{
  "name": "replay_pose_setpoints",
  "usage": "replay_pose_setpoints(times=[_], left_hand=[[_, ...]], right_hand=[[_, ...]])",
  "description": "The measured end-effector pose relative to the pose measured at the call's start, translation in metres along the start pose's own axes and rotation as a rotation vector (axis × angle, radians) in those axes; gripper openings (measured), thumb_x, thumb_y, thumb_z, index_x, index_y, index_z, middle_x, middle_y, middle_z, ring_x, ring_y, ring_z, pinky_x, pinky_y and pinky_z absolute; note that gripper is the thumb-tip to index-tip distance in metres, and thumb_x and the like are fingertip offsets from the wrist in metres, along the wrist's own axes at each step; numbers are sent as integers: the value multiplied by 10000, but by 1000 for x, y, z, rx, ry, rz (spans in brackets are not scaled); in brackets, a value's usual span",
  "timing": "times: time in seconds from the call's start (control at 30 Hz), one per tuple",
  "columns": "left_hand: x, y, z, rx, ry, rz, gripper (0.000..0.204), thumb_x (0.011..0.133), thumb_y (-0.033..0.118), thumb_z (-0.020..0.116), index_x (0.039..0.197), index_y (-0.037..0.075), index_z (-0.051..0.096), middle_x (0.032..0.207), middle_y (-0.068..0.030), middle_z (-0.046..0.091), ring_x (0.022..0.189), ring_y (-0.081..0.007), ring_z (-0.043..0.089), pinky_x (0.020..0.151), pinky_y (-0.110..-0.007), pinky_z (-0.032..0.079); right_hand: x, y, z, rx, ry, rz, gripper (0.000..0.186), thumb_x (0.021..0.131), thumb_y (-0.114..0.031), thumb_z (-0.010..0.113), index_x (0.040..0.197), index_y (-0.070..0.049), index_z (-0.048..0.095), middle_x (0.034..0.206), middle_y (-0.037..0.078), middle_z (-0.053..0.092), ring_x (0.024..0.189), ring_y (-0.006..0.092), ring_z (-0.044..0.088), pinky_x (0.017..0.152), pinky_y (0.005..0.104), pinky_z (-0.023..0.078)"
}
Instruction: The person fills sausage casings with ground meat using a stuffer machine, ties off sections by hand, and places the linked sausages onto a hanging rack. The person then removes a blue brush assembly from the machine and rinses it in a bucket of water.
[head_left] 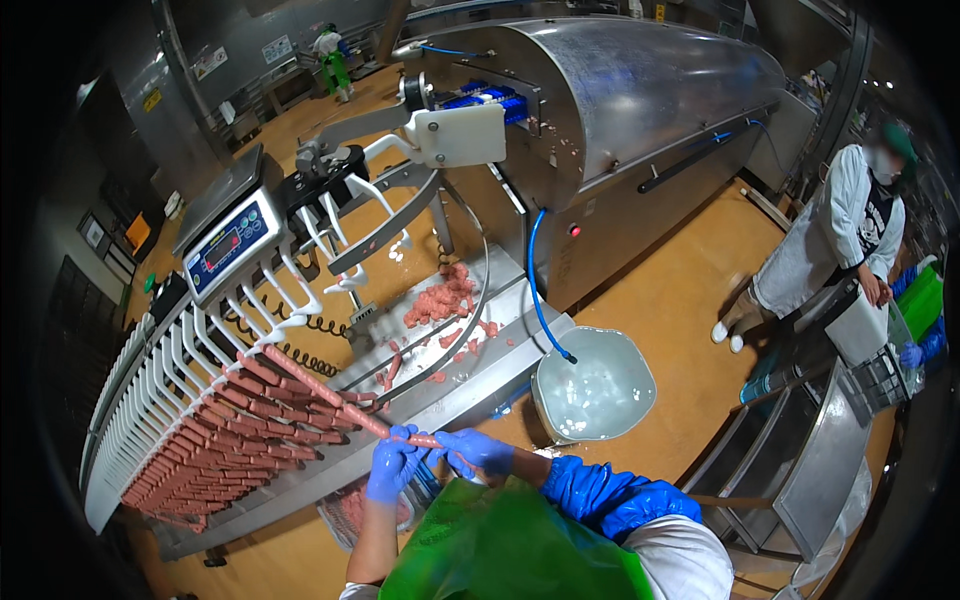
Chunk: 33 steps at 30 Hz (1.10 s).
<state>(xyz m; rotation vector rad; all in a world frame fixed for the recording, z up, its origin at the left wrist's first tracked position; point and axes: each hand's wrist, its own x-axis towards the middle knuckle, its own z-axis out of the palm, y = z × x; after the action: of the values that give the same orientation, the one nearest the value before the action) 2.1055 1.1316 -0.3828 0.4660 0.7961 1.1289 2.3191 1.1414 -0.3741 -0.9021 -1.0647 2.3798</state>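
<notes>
A pink strand of sausage (335,400) runs slantwise from a white hook down to my two blue-gloved hands. My left hand (392,468) is closed around the strand close to its near end. Just to its right, my right hand (480,453) has its fingers curled round the end part of the same strand. Many linked sausages (235,425) hang in rows from the curved line of white hooks (205,345) at the left. Loose pink meat (440,300) and broken pieces lie on the metal tray (445,390) beyond my hands.
A digital scale (225,245) stands above the hooks. To the right, a blue hose (532,290) hangs beside a bin of cloudy liquid (595,345). A large steel machine (660,75) fills the back. One person (825,220) stands by a steel worktable (815,490); another (332,60) is far off.
</notes>
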Motion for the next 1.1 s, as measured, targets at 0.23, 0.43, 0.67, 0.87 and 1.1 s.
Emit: replay_pose_setpoints(times=[0.23,0.43,0.67,0.87,1.1], left_hand=[[-18,12,-15,11,92,-37,154,935,181,546,975,33,538,865,-68,568,825,-194,616,732,-342,548],[-15,-1,-18,-51,156,111,162,983,123,457,840,50,479,820,-63,532,767,-185,575,730,-329,520],[13,-2,-69,77,378,64,186,899,30,511,1079,26,558,937,-76,602,775,-177,605,709,-327,567],[43,81,-91,462,645,489,187,906,84,533,1081,18,529,928,-53,585,724,-143,563,631,-239,479],[99,139,-164,1100,714,766,272,899,195,535,1082,-4,566,1045,-169,633,886,-358,593,738,-450,460]], right_hand=[[-1,12,17,-1488,378,-996,133,882,-206,536,839,-92,590,757,88,553,733,258,589,603,393,473],[-4,-8,22,-262,-65,208,279,954,-250,442,1000,-52,633,687,-2,522,628,109,553,544,263,434],[20,33,3,-615,83,-414,247,936,-183,484,883,-12,654,769,13,598,594,135,495,548,295,412],[10,18,-4,-274,101,-21,259,975,-227,463,1101,-46,600,695,-14,504,515,81,473,450,228,404],[17,42,1,-559,173,-258,306,976,-265,499,1162,-41,590,841,48,609,609,106,539,569,256,448]])
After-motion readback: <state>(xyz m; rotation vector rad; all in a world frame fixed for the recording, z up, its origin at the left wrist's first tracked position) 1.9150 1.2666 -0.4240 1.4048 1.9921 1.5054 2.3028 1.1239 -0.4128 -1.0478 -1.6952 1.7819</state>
